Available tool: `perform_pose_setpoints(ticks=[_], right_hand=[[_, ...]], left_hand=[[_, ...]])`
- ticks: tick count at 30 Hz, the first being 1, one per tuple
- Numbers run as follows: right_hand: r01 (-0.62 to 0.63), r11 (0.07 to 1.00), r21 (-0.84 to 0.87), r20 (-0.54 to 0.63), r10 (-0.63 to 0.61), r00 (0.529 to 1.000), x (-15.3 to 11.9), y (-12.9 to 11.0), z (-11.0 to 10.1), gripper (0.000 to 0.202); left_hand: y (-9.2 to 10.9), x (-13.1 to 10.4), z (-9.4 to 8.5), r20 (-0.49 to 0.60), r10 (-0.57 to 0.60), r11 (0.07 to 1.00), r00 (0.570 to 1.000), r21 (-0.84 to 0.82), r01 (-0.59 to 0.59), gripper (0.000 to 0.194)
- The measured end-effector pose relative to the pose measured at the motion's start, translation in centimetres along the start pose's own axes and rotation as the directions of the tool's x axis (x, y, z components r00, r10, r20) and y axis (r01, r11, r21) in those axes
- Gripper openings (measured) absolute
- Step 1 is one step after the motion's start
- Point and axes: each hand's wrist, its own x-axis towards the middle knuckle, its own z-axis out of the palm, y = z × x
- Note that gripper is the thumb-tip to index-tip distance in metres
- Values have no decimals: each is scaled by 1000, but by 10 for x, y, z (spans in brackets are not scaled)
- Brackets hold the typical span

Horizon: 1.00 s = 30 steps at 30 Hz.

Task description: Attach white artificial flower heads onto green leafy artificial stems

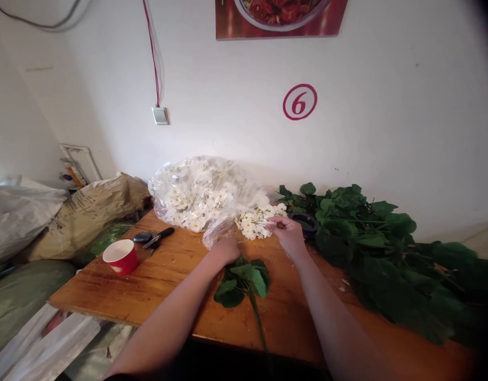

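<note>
My right hand (pixel 289 234) has its thumb and fingers pinched together at the edge of a loose heap of white artificial flowers (pixel 252 225), on a thin flower stem as far as I can see. My left hand (pixel 227 250) is curled beside the heap, just above a sprig of green artificial leaves (pixel 247 278). Its fingertips are hidden, so what it grips cannot be made out. The sprig lies with its stalk pointing toward me. Behind my left hand, a clear plastic bag (pixel 200 193) bulges with more white flowers.
A large pile of green leaves (pixel 366 233) covers the table's right side, beside a dark round dish (pixel 305 225). On the left are a red paper cup (pixel 120 258), black-handled pliers (pixel 158 238) and a dark oval object (pixel 143 237). Stuffed sacks (pixel 85 217) stand left of the wooden table (pixel 168 296).
</note>
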Motion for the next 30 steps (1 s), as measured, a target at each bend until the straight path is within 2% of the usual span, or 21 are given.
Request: perform_pose_setpoints(ticks=[5,9,10,12,14,15,17,19,23,27,30], right_hand=[[-9,998,58,-63,13,998,1,-8,-4,37],[3,997,82,-100,5,995,3,-14,-11,38],[5,997,78,-112,4,994,4,-14,-13,38],[17,998,68,-141,-8,990,5,-15,-17,38],[40,997,68,-174,-28,984,7,-15,-20,38],[51,996,67,-190,-37,981,8,-15,-22,38],[79,995,54,-220,-65,973,8,-17,-24,37],[111,994,20,-251,-103,963,7,-22,-27,35],[151,986,-69,-270,-164,949,3,-46,-45,37],[42,956,-290,-56,-60,997,10,-81,-77,38],[27,800,-600,36,-7,999,28,-104,-95,28]], left_hand=[[33,6,3,43,105,948,994,297,-113,27],[58,7,18,161,222,852,962,447,-272,23],[61,6,23,212,274,794,938,501,-345,18],[60,3,33,339,397,589,853,619,-520,7],[52,-2,42,415,496,388,763,680,-623,13],[46,-4,45,415,533,342,737,691,-637,16],[33,-8,50,376,588,338,716,690,-640,20],[21,-11,51,344,605,392,718,656,-645,22],[13,-11,50,260,574,507,777,632,-586,27],[15,-5,41,255,468,537,846,678,-502,25],[13,1,32,355,399,542,846,653,-529,23]])
